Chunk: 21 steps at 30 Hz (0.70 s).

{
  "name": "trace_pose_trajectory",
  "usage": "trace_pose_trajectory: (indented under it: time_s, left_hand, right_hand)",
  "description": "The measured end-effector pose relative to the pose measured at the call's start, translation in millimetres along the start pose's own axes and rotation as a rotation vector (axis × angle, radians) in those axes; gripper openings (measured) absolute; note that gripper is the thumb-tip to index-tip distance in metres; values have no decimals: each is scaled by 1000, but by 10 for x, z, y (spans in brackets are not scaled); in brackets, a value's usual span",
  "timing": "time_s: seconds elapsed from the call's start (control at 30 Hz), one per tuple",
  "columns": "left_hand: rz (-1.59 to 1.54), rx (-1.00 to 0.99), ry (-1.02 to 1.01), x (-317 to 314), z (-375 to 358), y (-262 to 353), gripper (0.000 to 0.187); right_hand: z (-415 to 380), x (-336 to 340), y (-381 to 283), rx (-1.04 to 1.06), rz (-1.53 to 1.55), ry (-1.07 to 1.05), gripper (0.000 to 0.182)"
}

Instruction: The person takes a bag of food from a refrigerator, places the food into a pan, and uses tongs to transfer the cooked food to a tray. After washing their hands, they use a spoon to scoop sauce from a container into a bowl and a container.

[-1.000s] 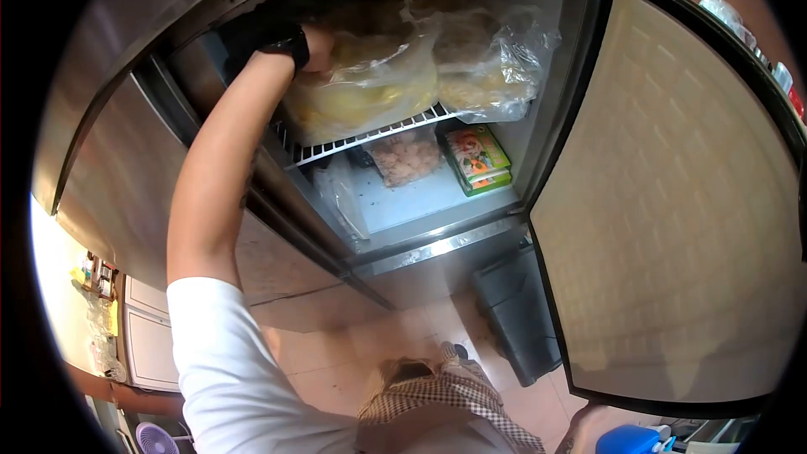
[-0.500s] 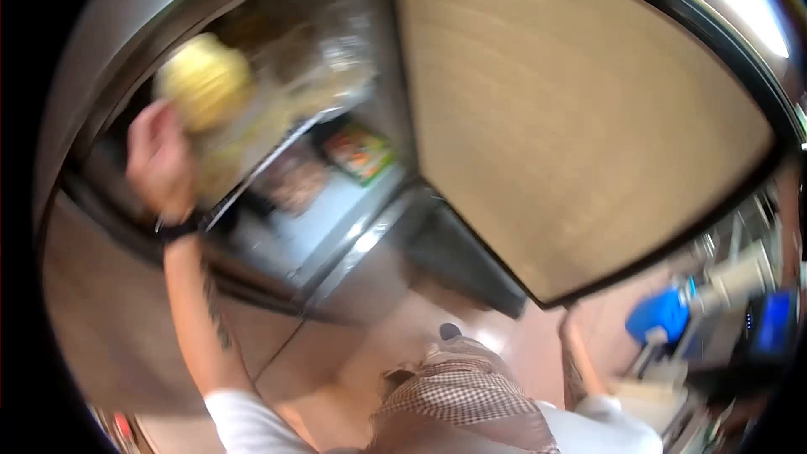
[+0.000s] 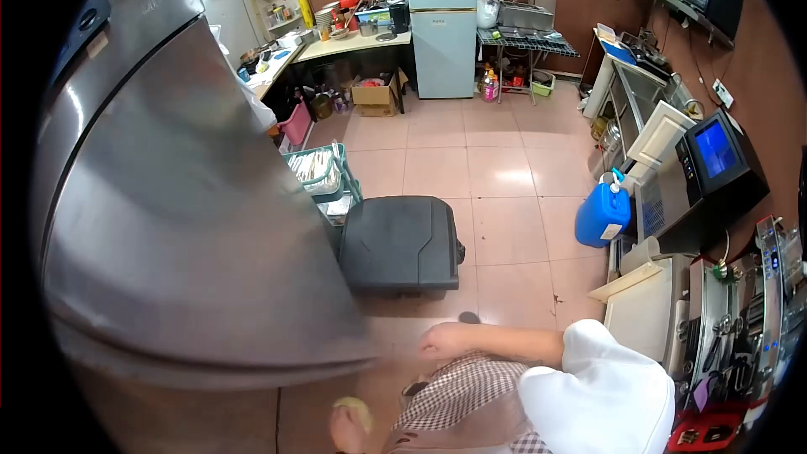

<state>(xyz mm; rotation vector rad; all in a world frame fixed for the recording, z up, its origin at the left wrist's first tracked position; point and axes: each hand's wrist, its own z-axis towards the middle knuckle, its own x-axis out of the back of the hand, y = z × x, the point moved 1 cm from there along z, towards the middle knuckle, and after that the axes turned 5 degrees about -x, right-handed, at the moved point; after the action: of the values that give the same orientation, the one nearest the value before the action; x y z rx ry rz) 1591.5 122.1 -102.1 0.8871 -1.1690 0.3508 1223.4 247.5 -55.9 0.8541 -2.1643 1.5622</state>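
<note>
My left hand (image 3: 346, 433) is low in the view, closed round a pale yellow roundish lump (image 3: 356, 410) whose exact kind I cannot make out. To its upper right is my right hand (image 3: 441, 341), fingers curled in and nothing visible in them. Left of that hand, a short gap away, is the lower corner of a big stainless steel refrigerator door (image 3: 202, 227), smeared by motion. The door fills the left side and hides the refrigerator's inside. A checked apron (image 3: 462, 387) shows below my right forearm.
A dark grey lidded bin (image 3: 399, 244) stands just ahead. Beside it is a green trolley (image 3: 324, 172). On the right are a blue jerrycan (image 3: 603, 214), a black machine with a blue screen (image 3: 714, 151) and a utensil counter (image 3: 714, 328). A pale blue refrigerator (image 3: 443, 42) stands at the back.
The steel door has swung from wide open to closed or nearly so. My left hand came out of the refrigerator with the yellow lump. My right hand moved left, and the view turned.
</note>
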Motion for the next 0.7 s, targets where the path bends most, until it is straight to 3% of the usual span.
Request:
trace_pose_trajectory:
  time_s: [0.1,0.17,0.33,0.43,0.5,0.57,0.7]
  left_hand:
    - [-188,144,-67,-562,49,272,20]
    - [-311,153,-91,-699,408,907,18]
    - [-343,-216,-207,-1135,1857,2493,21]
    - [-356,-382,-234,-1605,2721,3480,17]
    - [-414,-317,-252,-1878,3245,4258,16]
    - [-475,-325,-247,-2260,3732,4916,16]
    - [-521,-282,-326,-2770,4609,6099,22]
  right_hand:
    - [4,121,96,-13,-37,-44,34]
    - [-52,207,356,38,-23,-37,35]
    - [-391,945,1195,229,124,163,38]
    - [-734,1603,1946,220,95,333,42]
    - [-1010,2125,2450,82,33,307,47]
    - [-1178,2540,2973,28,-110,499,47]
    - [-1478,3617,3568,-233,-117,596,35]
